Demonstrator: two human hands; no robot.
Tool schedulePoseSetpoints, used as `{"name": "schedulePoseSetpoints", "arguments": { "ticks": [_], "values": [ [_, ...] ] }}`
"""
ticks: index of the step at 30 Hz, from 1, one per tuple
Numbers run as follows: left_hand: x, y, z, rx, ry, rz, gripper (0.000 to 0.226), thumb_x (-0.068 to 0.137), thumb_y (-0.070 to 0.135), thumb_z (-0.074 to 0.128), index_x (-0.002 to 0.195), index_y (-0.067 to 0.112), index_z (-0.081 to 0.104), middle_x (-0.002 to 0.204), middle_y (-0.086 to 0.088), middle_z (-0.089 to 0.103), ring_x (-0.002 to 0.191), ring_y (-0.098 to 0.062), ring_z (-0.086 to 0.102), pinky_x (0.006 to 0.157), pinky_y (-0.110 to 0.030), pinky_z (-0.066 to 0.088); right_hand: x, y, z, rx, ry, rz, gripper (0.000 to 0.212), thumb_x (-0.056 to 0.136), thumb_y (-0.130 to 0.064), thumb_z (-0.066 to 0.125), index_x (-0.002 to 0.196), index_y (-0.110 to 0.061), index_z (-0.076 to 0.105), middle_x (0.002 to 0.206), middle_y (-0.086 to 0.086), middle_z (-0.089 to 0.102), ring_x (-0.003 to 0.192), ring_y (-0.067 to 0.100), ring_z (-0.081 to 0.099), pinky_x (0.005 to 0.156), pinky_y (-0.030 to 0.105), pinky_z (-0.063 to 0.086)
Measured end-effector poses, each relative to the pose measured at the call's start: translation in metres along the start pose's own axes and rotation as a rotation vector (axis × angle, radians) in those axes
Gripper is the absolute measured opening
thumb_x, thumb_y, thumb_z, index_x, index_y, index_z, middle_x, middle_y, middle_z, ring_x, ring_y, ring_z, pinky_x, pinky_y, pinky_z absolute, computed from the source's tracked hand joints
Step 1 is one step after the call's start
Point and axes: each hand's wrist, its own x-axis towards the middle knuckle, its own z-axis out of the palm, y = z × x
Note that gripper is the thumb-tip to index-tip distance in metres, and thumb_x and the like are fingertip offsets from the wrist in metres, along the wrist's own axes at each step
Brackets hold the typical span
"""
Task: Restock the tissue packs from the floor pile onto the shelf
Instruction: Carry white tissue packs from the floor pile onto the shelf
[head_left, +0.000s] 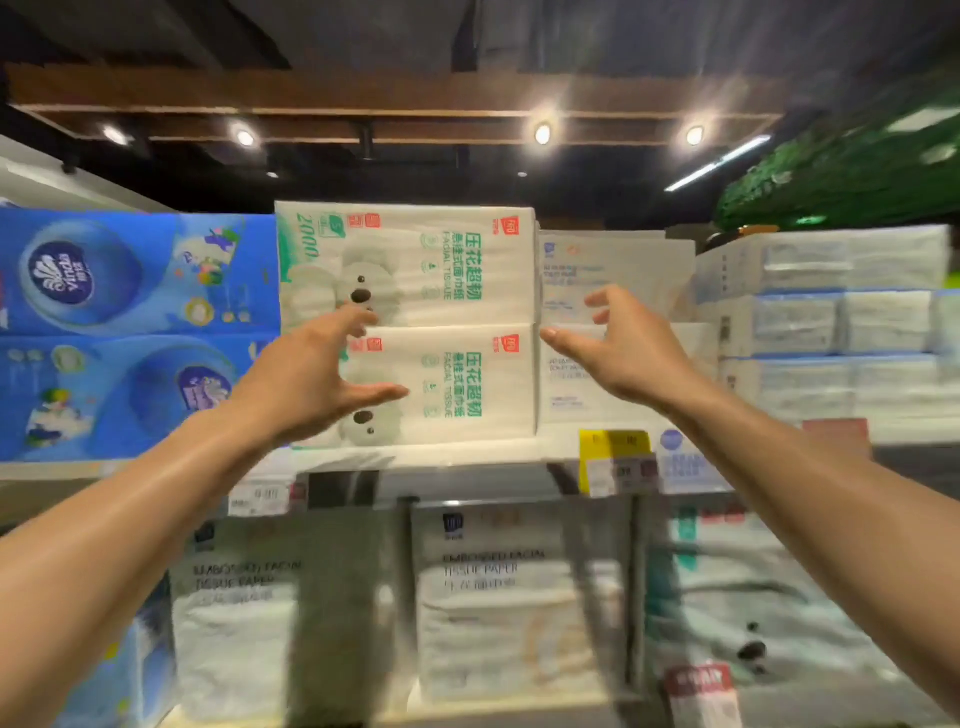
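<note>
Both hands up at the stacked tissue packs, nothing gripped

The left hand (311, 374) is spread open in front of the lower tissue pack (467, 384), and the right hand (623, 348) is open too at the stack's right edge. The upper tissue pack (441, 260) sits square on top, tight beside the blue packs (130, 275). The hands bracket the stack, likely to square it on the shelf (467, 454). The floor pile is out of view.

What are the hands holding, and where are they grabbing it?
Nothing. The left hand and the right hand are open, fingers spread, in front of the two stacked white tissue packs, gripping neither.
</note>
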Motion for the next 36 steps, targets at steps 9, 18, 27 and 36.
{"name": "schedulePoseSetpoints", "arguments": {
  "ticks": [9,18,27,36],
  "values": [
    [-0.083,0.139,0.043,-0.162,-0.301,0.388,0.097,0.067,0.088,0.051,0.137,0.020,0.053,0.137,-0.006,0.059,0.125,-0.027,0.055,0.105,-0.038,0.043,-0.167,0.057,-0.086,-0.348,-0.162,0.180,0.069,0.088,-0.063,0.063,0.133,-0.010,0.059,0.135,0.012,0.061,0.122,0.031,0.057,0.096,0.037,0.046],
    [-0.193,0.381,0.104,-0.417,-0.518,0.674,0.108,0.066,0.094,0.030,0.140,0.017,0.052,0.139,-0.010,0.058,0.125,-0.029,0.056,0.103,-0.036,0.041,-0.380,0.156,-0.246,-0.515,-0.163,0.472,0.068,0.091,-0.058,0.062,0.138,-0.009,0.055,0.139,0.014,0.057,0.130,0.030,0.051,0.109,0.036,0.038],
    [-0.331,0.684,0.144,-0.670,-0.741,0.822,0.110,0.063,0.097,0.037,0.145,0.025,0.045,0.145,-0.006,0.053,0.130,-0.027,0.052,0.109,-0.040,0.040,-0.633,0.264,-0.467,-0.601,-0.110,1.026,0.069,0.093,-0.061,0.057,0.145,-0.016,0.047,0.152,0.006,0.045,0.138,0.027,0.043,0.112,0.038,0.038],
    [-0.436,0.932,0.163,-0.825,-0.924,1.099,0.100,0.069,0.088,0.038,0.151,0.029,0.034,0.153,0.001,0.043,0.138,-0.020,0.042,0.112,-0.036,0.035,-0.792,0.319,-0.626,-0.725,0.053,1.369,0.069,0.095,-0.062,0.053,0.147,-0.018,0.046,0.153,0.001,0.043,0.142,0.022,0.038,0.116,0.038,0.035]
  ]
}}
